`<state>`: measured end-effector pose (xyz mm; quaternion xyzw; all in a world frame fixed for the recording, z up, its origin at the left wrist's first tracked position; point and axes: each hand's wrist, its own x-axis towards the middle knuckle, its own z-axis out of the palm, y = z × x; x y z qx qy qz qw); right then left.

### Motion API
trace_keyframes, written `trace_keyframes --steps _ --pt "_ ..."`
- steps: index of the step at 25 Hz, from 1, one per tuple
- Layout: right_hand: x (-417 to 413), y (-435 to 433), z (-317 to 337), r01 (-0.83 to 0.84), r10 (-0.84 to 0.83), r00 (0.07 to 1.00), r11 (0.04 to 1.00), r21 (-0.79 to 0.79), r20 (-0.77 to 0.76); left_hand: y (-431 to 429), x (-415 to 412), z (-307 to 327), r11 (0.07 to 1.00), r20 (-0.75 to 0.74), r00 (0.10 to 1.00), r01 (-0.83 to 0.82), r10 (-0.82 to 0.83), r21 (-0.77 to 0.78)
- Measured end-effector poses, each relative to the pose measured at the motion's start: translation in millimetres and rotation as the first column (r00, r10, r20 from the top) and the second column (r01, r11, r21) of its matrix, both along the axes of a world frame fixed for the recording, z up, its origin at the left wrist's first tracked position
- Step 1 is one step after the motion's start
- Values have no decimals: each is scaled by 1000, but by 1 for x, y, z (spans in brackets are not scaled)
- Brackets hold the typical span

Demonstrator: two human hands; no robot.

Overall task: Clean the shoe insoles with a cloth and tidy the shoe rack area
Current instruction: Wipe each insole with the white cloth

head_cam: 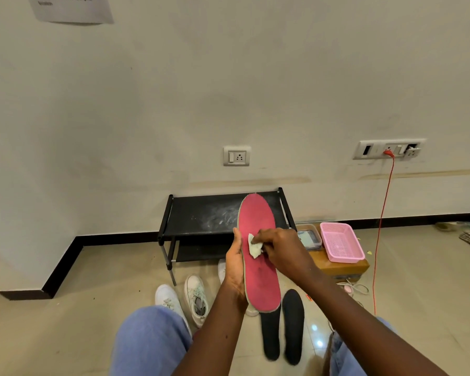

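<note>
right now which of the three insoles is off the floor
The red insole: the left hand holds it up while the right hand presses a cloth on it. The two black insoles lie flat on the floor.

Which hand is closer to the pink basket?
Right. The right hand, wiping the red insole with the cloth, sits just left of the pink basket; the left hand holds the insole's far edge.

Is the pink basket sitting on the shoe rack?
No, the pink basket rests on a wooden box right of the black rack.
</note>
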<state>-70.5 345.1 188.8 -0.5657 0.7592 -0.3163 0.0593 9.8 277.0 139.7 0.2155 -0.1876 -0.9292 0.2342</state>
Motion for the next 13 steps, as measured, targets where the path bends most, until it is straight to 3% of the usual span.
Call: trace_keyframes --steps 6,13 --pt "9 15 -13 -16 18 1000 991 130 -12 -1 -7 -8 999 96 994 52 -51 -2" --pt "-20 -14 -7 98 -96 993 995 36 -63 5 -11 -7 991 120 985 132 -127 -38"
